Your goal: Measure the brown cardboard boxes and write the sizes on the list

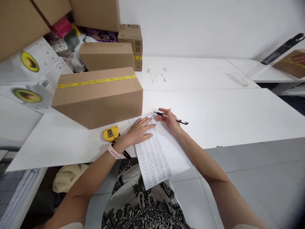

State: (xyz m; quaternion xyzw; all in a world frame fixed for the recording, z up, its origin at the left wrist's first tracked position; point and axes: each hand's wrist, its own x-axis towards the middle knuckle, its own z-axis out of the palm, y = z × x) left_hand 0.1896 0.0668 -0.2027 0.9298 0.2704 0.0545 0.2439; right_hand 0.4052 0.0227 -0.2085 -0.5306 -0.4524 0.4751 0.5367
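Note:
A sheet of paper (156,152) with columns of handwriting lies on the white table (214,114) and hangs over its front edge towards my lap. Flat on the upper part of the sheet rests my left hand (140,129), fingers spread. My right hand (170,122) holds a black-and-white pen (182,121) over the sheet's top right, its tip pointing left. Just left of my left hand sits a yellow tape measure (111,133). Behind it stands a closed cardboard box (107,105) sealed with yellow tape.
More cardboard boxes (107,55) and white boxes with avocado pictures (30,76) are stacked at the left. At the far right, another person's hand (299,58) touches a taped box (289,65). A dark long object (282,49) leans nearby. The table's front edge runs beneath my forearms.

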